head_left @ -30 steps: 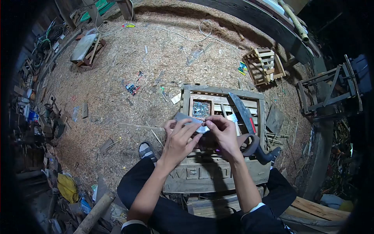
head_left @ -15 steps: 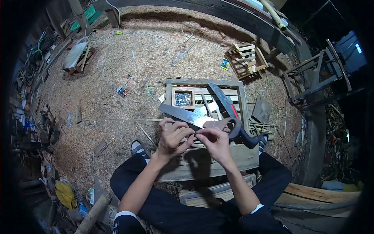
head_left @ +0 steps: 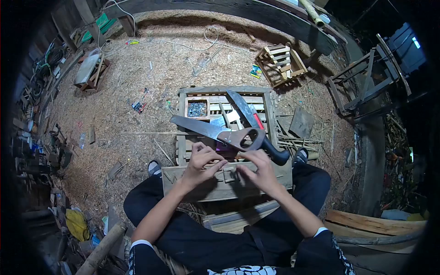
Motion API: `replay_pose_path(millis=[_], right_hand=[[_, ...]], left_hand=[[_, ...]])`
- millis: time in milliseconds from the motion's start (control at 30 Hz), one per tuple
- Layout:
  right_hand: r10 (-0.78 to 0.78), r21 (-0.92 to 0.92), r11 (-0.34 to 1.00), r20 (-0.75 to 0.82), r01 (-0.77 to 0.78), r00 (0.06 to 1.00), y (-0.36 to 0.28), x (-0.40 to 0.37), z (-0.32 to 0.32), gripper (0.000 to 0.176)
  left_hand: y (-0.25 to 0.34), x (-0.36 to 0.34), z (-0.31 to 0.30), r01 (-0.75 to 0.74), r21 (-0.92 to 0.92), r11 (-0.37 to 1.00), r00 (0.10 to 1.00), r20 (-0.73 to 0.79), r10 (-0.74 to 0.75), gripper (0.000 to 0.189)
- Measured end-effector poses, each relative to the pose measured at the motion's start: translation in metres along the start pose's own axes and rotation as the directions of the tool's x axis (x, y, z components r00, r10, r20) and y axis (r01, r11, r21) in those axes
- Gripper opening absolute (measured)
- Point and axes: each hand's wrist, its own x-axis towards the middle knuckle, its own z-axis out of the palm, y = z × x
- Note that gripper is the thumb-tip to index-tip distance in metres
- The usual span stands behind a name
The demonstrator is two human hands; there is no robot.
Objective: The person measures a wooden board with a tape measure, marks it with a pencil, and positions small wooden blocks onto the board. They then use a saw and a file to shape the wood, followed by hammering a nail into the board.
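My left hand (head_left: 201, 164) is over the near plank (head_left: 201, 192) of a wooden crate, thumb and index finger pinched; whatever they hold is too small to make out. To its right, my right hand (head_left: 257, 169) hovers with thumb and fingers apart and nothing visible between them. Just beyond both hands a handsaw (head_left: 206, 129) lies across the crate, its wooden handle toward the right. Partly under it rests a second saw (head_left: 243, 108) with a black handle and a red mark. A small wooden box (head_left: 197, 109) of nails sits at the crate's far left corner.
A slatted crate (head_left: 282, 64) and a green packet (head_left: 255, 71) lie at the upper right. A small wooden stand (head_left: 91, 71) is at the upper left. A white cord (head_left: 183, 45) crosses the shavings. Boards (head_left: 371, 224) lie at the lower right, a log (head_left: 101, 250) at the lower left.
My hands have moved apart, and my right hand has opened away from the left. The view has shifted, so the crate and saws appear further left.
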Motion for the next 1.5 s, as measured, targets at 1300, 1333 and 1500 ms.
replay_pose_path(millis=[1300, 1333, 1500], right_hand=[[-0.255, -0.501, 0.851, -0.128, 0.16, 0.958, 0.091, 0.03, 0.004, 0.039], [-0.304, -0.506, 0.835, -0.1, 0.215, 0.947, 0.091, 0.029, 0.007, 0.041], [-0.204, -0.62, 0.749, 0.12, 0.234, 0.972, 0.088, 0.017, 0.024, 0.049]], left_hand=[[0.0, -0.021, 0.029, 0.378, 0.414, 0.828, 0.925, -0.209, -0.318, 0.009], [0.0, -0.021, 0.031, 0.38, 0.413, 0.828, 0.924, -0.211, -0.319, 0.009], [-0.001, -0.022, 0.043, 0.29, 0.386, 0.876, 0.956, -0.15, -0.251, 0.01]])
